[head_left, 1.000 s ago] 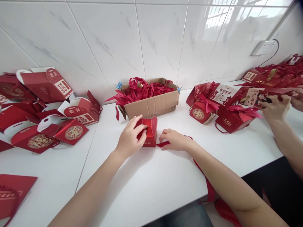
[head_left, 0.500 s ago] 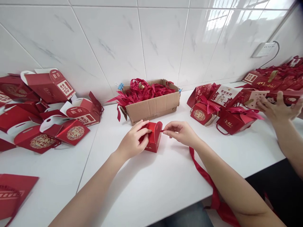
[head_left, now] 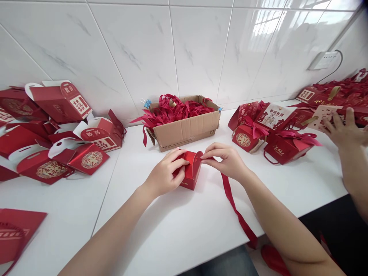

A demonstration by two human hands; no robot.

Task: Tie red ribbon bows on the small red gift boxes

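A small red gift box (head_left: 189, 182) stands on the white table (head_left: 169, 230), a rounded flap rising at its right end. My left hand (head_left: 165, 172) grips it from the left, fingers over the top and thumb on the near side. Pinched by thumb and forefinger, a red ribbon (head_left: 232, 199) is in my right hand (head_left: 225, 158), right at the edge of that flap. The ribbon's tip is hidden by the fingers. Its long tail runs down past my right wrist and over the table's front edge.
A cardboard box (head_left: 186, 128) full of red ribbons is behind my hands. Red gift boxes (head_left: 92, 159) pile up at left, and bow-tied gift boxes (head_left: 287, 147) stand at right. A co-worker's hand (head_left: 342, 126) is at far right. A red bag (head_left: 17, 230) lies front left.
My right hand has moved closer to the flap with the ribbon. The gift box and left hand appear slightly farther right. The ribbon's tail has shifted left and up.
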